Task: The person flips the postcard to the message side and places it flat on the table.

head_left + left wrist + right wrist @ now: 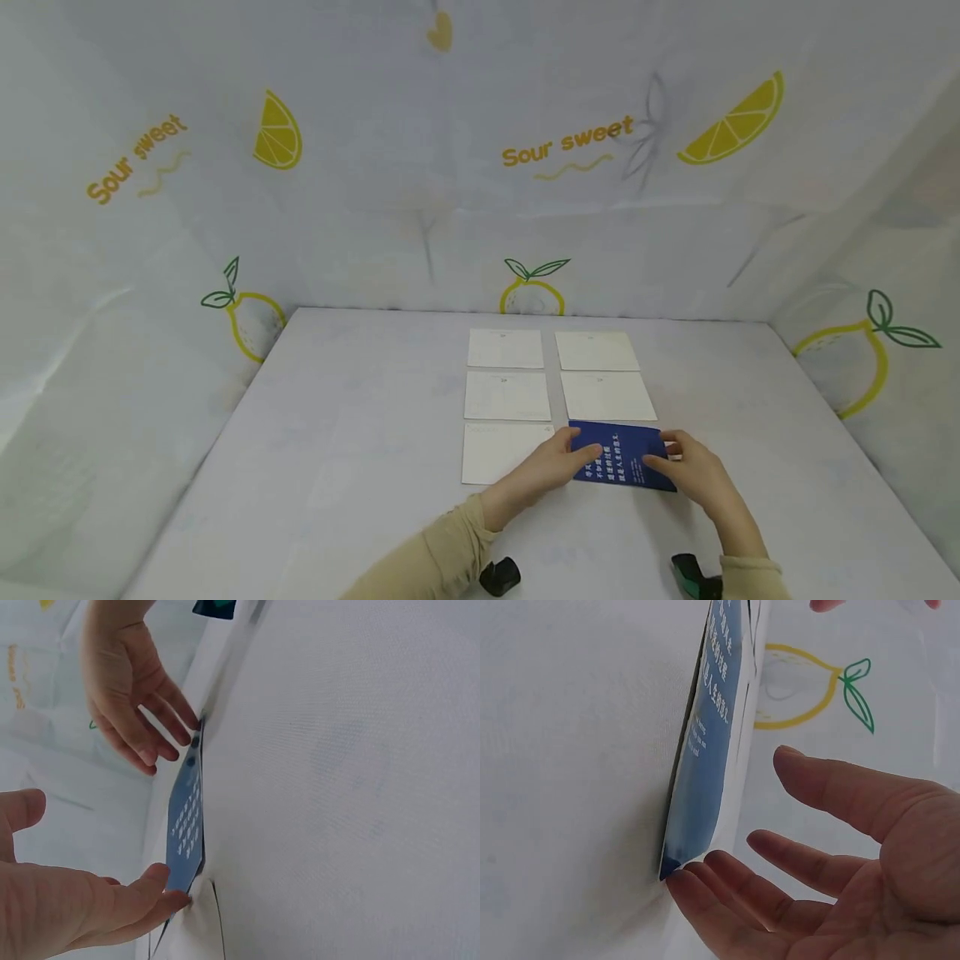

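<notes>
A blue card (630, 450) with rows of white writing lies flat or nearly flat on the white table, in the right column nearest me. At its left edge my left hand (536, 471) touches it with nearly straight fingers; the thumb stands apart in the left wrist view. My right hand (697, 471) is at the opposite edge. In the right wrist view the fingertips of that right hand (817, 877) touch the card's corner, and its thumb is spread away. A white card (495, 454) lies just left of the blue one, partly behind my left hand.
Beyond the blue card several white cards (608, 396) lie in two columns on the table (337, 417). A white sheet (375, 167) with lemon prints hangs behind and at the sides. Dark objects (500, 576) show near both of my wrists.
</notes>
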`<state>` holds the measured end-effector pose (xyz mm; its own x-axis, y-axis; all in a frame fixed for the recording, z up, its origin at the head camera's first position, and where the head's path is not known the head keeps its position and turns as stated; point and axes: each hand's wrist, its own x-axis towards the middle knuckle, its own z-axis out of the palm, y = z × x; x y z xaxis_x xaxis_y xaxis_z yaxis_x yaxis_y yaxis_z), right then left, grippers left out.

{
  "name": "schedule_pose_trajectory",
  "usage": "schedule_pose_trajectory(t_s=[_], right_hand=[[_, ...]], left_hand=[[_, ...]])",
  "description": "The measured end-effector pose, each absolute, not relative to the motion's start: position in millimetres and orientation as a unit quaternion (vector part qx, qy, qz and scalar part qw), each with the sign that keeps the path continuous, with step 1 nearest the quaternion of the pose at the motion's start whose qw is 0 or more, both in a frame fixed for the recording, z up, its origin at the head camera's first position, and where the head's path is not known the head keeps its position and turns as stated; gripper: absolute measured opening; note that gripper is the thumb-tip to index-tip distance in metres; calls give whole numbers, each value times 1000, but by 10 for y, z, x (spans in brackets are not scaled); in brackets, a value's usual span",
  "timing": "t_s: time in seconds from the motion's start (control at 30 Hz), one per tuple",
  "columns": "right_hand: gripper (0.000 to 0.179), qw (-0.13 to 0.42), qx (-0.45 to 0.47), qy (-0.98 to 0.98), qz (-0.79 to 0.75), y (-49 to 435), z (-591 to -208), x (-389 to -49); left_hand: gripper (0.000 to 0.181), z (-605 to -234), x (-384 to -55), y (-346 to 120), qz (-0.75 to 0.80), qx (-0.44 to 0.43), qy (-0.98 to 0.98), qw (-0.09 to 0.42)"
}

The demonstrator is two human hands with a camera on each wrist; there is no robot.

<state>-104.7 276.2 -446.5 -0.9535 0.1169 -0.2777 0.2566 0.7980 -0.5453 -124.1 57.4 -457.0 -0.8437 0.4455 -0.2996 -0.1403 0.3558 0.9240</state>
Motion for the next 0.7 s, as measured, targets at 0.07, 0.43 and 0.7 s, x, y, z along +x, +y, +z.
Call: schedule_pose_trajectory(t_s=[0.07,0.43,0.7], right_hand=[[65,118,98,940,-305,2766,-4469,-1041],[61,108,93,949,-280,2802,-4470,-1023],[62,103,104,945,-294,2831,-4475,-1006]], left_hand=[[65,-4602,-1249,590,578,89,766,267],[59,-4681,-1262,670,634,25,732,248],[58,-4706,-1278,678,659,26,727,193]])
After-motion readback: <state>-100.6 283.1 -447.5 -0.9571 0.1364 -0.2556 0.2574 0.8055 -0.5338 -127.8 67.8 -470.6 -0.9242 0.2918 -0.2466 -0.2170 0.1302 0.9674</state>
